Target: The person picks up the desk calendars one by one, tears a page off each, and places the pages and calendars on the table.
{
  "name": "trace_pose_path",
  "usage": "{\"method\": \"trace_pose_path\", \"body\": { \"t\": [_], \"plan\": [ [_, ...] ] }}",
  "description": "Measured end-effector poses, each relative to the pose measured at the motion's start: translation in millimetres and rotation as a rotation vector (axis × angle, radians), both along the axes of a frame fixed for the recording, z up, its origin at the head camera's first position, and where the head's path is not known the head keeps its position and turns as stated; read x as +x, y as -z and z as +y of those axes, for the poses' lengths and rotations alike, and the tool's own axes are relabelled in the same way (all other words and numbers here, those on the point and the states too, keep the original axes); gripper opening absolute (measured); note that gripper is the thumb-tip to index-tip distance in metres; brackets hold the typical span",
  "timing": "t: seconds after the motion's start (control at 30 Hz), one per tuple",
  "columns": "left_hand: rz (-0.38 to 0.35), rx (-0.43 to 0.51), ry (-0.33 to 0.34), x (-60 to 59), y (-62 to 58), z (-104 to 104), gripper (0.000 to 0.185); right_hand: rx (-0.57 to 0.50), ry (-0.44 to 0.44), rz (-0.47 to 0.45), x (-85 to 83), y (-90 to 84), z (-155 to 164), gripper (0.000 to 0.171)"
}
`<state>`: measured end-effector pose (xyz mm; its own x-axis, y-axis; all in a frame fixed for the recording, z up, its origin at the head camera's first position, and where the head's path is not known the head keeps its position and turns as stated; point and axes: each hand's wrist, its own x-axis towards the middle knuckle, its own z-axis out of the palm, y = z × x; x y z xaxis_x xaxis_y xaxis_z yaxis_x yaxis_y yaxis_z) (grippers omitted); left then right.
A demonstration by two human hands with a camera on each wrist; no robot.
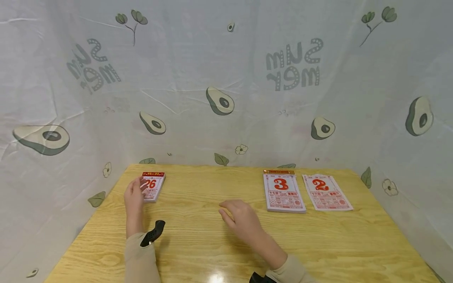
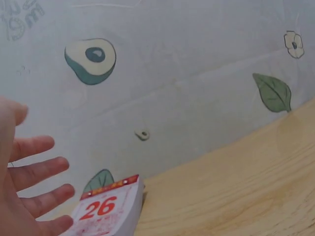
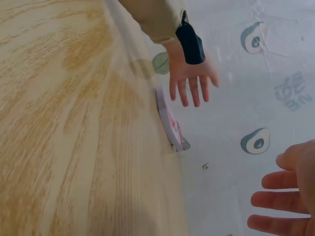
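Head: two hands (image 1: 134, 196) (image 1: 244, 221), two calendars (image 1: 154, 188) (image 1: 284, 192), one sheet (image 1: 327, 192)

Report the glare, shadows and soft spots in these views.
Head view: a bright glare spot at the bottom edge of the table, a faint shadow beside the left sleeve; left wrist view: duller light, the number on the "26" calendar legible but its smaller print soft; right wrist view: that calendar nearly edge-on, its number unreadable.

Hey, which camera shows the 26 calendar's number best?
The left wrist view: the calendar's red number is large and uncovered, though the calendar's bottom is cut off. In the head view, the left hand partly covers it; the right wrist view shows it nearly edge-on.
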<state>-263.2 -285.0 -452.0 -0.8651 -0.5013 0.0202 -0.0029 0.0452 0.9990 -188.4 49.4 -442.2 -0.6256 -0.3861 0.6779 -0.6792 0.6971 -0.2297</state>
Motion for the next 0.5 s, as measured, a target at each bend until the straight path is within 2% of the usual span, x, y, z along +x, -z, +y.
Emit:
{"method": "trace_pose_path", "body": {
  "t": [0.23, 0.5],
  "plan": [
    [0.029, -0.011, -0.095, -3.3, 11.7, -11.0, 0.065, 0.006, -0.001, -0.031, -3.4, 5.1, -10.7, 0.016],
    [0.051, -0.04, -0.118, -2.7, 21.4, -28.2, 0.065, 0.01, -0.017, -0.108, -13.2, 5.4, -28.9, 0.02]
  ]
}}
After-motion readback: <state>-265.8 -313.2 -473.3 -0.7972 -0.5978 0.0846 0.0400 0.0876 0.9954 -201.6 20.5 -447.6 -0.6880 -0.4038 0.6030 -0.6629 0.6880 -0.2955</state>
